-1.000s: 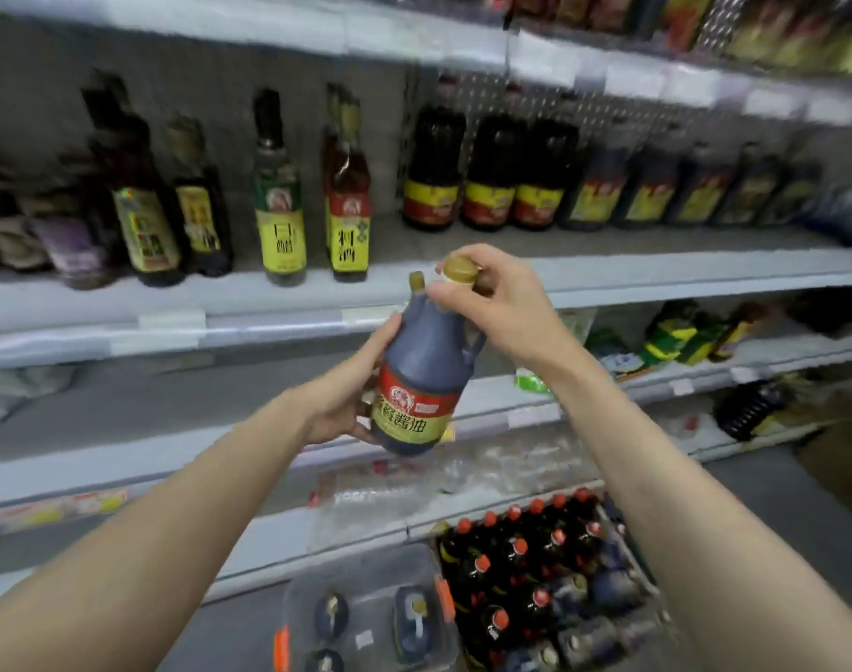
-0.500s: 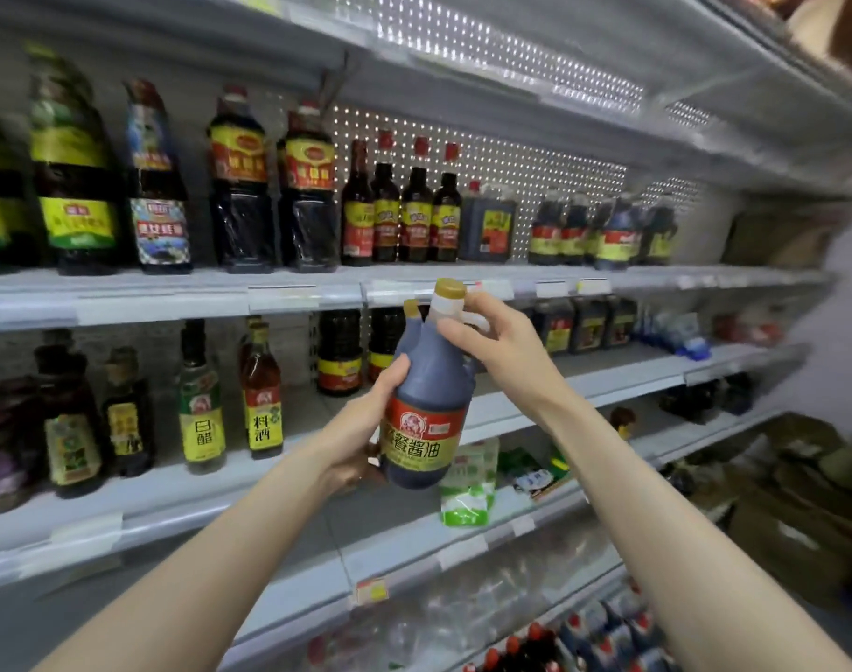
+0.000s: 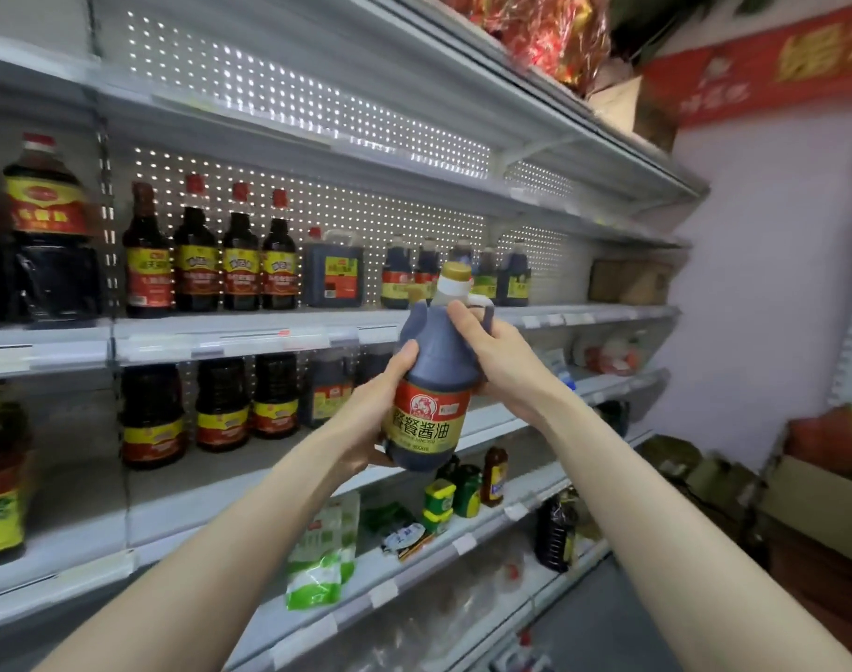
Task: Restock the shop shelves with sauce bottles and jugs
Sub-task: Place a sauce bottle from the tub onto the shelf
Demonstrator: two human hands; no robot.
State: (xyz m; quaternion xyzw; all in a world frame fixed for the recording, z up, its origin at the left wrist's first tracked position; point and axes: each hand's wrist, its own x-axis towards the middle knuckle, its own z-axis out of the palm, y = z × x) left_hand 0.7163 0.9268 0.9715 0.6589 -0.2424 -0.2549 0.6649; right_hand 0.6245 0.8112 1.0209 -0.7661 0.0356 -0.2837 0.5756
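The soy sauce jug [image 3: 431,385] hangs upright in front of the shelves. The left hand [image 3: 366,421] fingers cup its base and the right hand [image 3: 506,366] fingers wrap the handle. Set in carelessly, it may topple the shelved jugs [image 3: 516,278] on the upper shelf [image 3: 584,315].

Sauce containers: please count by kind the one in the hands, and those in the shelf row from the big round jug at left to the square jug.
handled soy sauce jug, held: 1
big round jug: 1
tall slim bottles: 4
square jug: 1
Total: 7
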